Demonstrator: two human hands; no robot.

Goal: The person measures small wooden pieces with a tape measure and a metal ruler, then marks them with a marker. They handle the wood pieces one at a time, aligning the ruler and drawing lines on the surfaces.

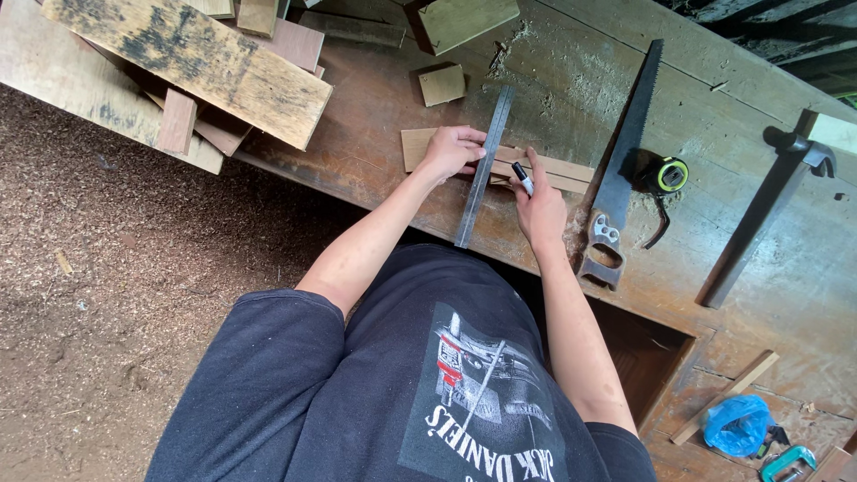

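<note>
Leaning over the wooden counter (357,152), the person shows a dark shirt lowest in the view, with both bare forearms reaching up toward the work. Their right hand (541,211) has its fingers closed around a black marker (522,178), whose tip rests beside the edge of a metal ruler (483,168). Their left hand (451,149) lies fingers-down, pressing the ruler onto a thin wooden strip (558,171); the ruler lies crosswise over the strip, its near end sticking out past the counter's edge. Just right of the marker hand lies a hand saw (625,156), handle toward the person, blade pointing away. A tape measure (669,175) with a yellow-green rim sits touching the saw's far side. Farther right a long dark clamp (768,214) rests on the counter. Beyond the hands sits a small wooden block (442,85), and at far left offcut boards (187,58) are piled. Sawdust covers the floor (98,268) at left.
</note>
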